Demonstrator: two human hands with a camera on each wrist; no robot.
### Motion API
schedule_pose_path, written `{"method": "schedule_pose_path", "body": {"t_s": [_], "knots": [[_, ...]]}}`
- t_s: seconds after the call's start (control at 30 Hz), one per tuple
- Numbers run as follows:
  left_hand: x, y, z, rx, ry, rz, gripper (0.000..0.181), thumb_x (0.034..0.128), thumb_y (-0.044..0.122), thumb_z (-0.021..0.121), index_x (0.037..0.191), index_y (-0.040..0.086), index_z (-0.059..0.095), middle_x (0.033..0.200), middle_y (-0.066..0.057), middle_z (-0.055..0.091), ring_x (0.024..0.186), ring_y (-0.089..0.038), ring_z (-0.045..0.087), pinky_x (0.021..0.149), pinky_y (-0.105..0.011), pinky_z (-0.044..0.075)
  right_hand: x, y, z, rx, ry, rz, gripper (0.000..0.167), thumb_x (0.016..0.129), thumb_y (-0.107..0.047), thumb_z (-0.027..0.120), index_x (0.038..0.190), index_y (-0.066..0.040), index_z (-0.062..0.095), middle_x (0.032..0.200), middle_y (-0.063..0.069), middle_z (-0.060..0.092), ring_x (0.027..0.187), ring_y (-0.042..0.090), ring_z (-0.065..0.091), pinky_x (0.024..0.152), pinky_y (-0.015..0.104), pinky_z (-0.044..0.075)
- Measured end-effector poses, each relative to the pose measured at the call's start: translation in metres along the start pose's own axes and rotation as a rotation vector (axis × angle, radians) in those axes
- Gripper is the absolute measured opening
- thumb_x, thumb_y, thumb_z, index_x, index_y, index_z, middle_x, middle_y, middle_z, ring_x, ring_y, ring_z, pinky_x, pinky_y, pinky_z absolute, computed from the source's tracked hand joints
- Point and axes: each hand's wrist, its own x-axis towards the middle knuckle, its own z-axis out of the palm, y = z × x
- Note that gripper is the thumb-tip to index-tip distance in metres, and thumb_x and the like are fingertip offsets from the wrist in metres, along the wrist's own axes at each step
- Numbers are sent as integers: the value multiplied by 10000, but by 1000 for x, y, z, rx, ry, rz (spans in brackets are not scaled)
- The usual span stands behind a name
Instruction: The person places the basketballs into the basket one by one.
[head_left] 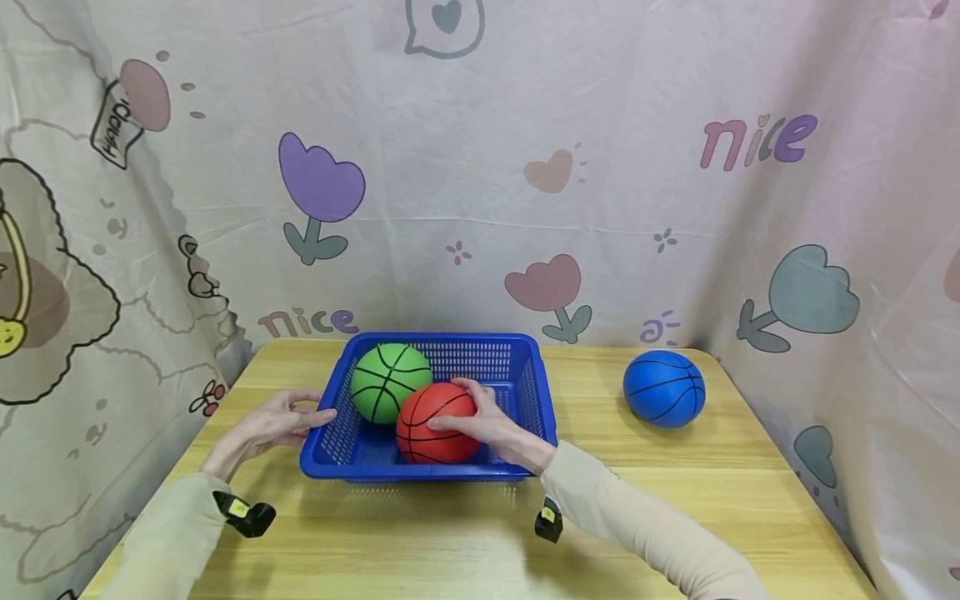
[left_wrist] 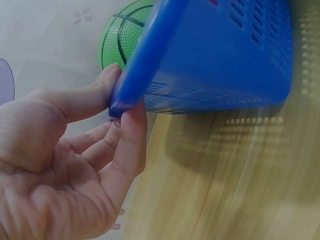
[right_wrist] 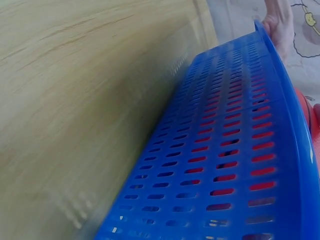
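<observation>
A blue perforated basket (head_left: 420, 472) holds a green ball (head_left: 390, 383) at its back left and a red ball (head_left: 438, 423) in front of it, touching. My right hand (head_left: 487, 417) grips the red ball from its right side, thumb and fingers spread over it. At the basket's left rim, my left hand (head_left: 281, 422) pinches the edge; the left wrist view shows the thumb above the rim (left_wrist: 145, 60) and a finger under it. In the right wrist view, red shows through the basket's slotted side (right_wrist: 220, 135), and the right hand is mostly hidden.
A blue ball (head_left: 664, 388) lies on the wooden table (head_left: 600, 500), right of the basket. Behind the table and at both sides hangs a printed cloth (head_left: 450, 208). A black device is strapped at each wrist.
</observation>
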Motion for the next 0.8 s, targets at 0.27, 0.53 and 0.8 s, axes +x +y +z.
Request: {"method": "schedule_pose_path", "body": {"t_s": [0.27, 0.53, 0.8], "knots": [[0, -1, 0, 1, -8, 10, 823, 1000, 266, 632, 1505, -168, 148, 1386, -380, 502, 945, -135, 685, 826, -320, 605, 1, 1, -6, -20, -34, 8, 781, 823, -282, 828, 1487, -237, 420, 1494, 182, 327, 1316, 389, 456, 1065, 606, 452], [0, 0, 0, 9, -8, 5, 825, 1004, 269, 625, 1507, -167, 139, 1419, -407, 456, 965, -156, 690, 841, -330, 607, 3, 6, -7, -44, -23, -8, 759, 806, -221, 851, 1450, -241, 450, 1472, 186, 378, 1317, 381, 455, 1078, 590, 447], [-2, 2, 0, 49, 1, 5, 817, 1001, 286, 630, 1506, -157, 165, 1432, -418, 432, 995, -186, 682, 867, -356, 605, 4, 11, -9, -5, -47, -4, 778, 810, -188, 847, 1465, -241, 429, 1485, 189, 352, 1316, 374, 464, 1080, 565, 457]]}}
